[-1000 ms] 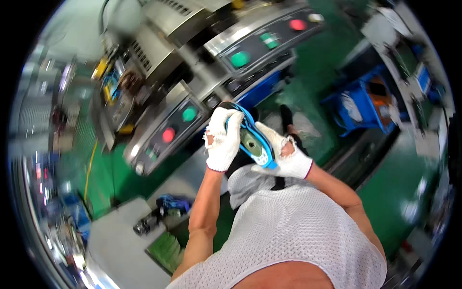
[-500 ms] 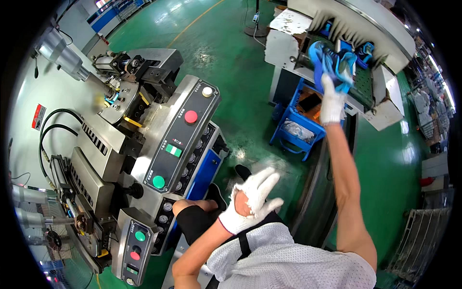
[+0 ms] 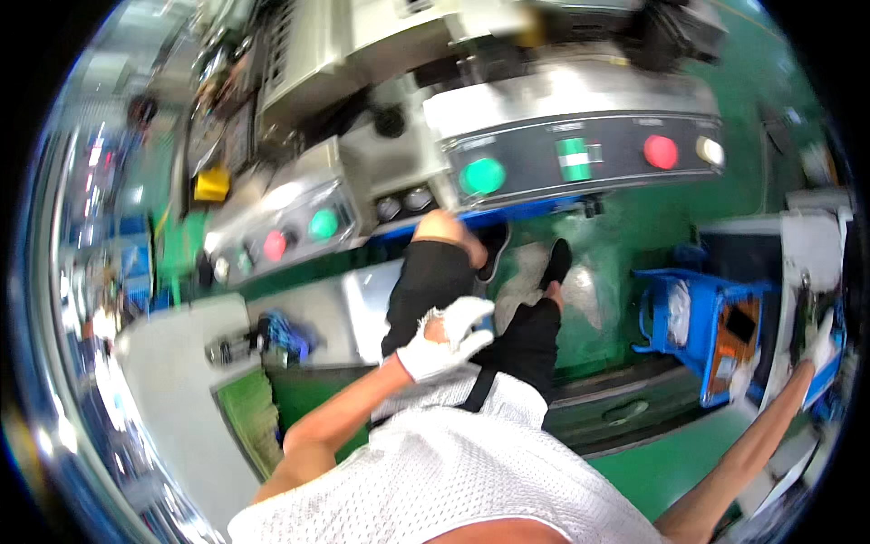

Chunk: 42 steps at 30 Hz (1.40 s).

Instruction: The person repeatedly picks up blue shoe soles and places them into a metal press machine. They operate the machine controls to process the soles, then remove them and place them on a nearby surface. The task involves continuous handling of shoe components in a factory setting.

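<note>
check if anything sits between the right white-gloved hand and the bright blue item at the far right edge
Nothing visible: the right white-gloved hand is right beside the bright blue item, though blur hides whether they touch. The boxy blue cart stands to the hand's left, outside that gap.

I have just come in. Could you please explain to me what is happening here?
A person in white gloves is at a machine with coloured buttons. The left hand is over the lap, thumb and fingers apart, and seems to hold nothing. The right arm is stretched far out to the right, past a blue cart, with the right hand at a blue thing. That spot is too blurred to tell whether it is gripped.
</note>
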Motion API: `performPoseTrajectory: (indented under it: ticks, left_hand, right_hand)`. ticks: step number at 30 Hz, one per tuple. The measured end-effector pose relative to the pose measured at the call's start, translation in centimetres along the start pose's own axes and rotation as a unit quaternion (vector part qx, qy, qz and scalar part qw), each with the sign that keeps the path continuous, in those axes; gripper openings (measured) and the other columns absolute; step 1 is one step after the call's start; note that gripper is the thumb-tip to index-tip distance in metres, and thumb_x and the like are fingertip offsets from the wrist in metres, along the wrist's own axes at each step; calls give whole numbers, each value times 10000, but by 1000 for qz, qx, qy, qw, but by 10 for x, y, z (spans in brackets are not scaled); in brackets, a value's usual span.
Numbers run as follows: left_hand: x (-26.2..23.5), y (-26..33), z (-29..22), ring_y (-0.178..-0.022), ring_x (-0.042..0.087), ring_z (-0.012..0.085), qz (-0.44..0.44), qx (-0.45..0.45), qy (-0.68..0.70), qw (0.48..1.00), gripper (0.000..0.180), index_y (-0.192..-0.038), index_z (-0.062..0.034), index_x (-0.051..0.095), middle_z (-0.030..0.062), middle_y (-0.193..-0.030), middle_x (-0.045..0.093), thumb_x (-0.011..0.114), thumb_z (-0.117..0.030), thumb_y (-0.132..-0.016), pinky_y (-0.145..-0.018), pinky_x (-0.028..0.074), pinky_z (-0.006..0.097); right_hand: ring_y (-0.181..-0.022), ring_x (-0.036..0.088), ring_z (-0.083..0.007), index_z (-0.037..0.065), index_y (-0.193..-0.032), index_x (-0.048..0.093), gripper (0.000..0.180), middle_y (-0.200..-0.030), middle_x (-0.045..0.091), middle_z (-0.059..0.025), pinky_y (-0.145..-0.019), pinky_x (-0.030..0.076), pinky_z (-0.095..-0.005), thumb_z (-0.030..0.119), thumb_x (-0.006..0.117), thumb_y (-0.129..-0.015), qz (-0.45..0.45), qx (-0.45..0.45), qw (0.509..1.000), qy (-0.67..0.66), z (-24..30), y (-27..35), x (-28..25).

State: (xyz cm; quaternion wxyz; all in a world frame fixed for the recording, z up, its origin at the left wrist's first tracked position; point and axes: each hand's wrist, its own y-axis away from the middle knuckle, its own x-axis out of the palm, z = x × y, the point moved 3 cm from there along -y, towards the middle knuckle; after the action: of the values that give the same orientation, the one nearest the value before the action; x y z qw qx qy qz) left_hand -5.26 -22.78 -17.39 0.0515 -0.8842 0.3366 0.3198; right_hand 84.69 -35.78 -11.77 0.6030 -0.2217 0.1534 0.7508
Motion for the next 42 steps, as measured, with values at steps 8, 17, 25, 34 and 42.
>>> performPoseTrajectory:
  ticks: [8,17,25,34,42]
  left_hand:
    - [-103,231,106,-1038,709,321,-374,-310,-77,871,283,-1220,-4,687,185,-1149,711,699,-140,-973,-922,560,410]
    - [55,563,169,-1308,536,361,-480,-691,-155,517,389,-1302,-148,668,125,-1348,623,714,-101,-918,-1100,436,494]
    - [112,819,145,-1280,568,448,-454,-849,-204,178,588,-1408,-97,583,221,-1345,621,706,-395,-916,-1078,451,561]
    - [128,967,186,-1294,611,458,-504,-836,-103,191,654,-1397,14,636,287,-1405,636,443,-510,-1056,-1102,479,527]
    - [141,884,171,-1050,692,437,-378,-741,-448,328,422,-1114,32,733,248,-1189,722,492,-312,-1080,-911,568,508]
  right_hand:
    - [-941,665,-176,-29,-1488,508,552,-1158,701,-142,-779,560,-307,269,682,-1057,386,-110,916,-4,-20,454,198]
    - [-1098,698,-260,14,-1593,389,717,-1447,571,-186,-826,624,-372,304,724,-1029,641,-47,742,193,25,621,309]
    - [-935,709,-269,187,-1527,476,560,-1303,659,-118,-653,595,-411,206,719,-1023,562,-138,734,356,38,544,369]
    - [-718,653,-187,128,-1509,496,556,-1015,665,-86,-556,544,-365,262,712,-1014,544,-183,696,430,93,479,347]
    - [-1131,714,-293,47,-1520,512,597,-1407,653,-189,-766,617,-375,313,691,-1016,461,-515,571,442,86,471,322]
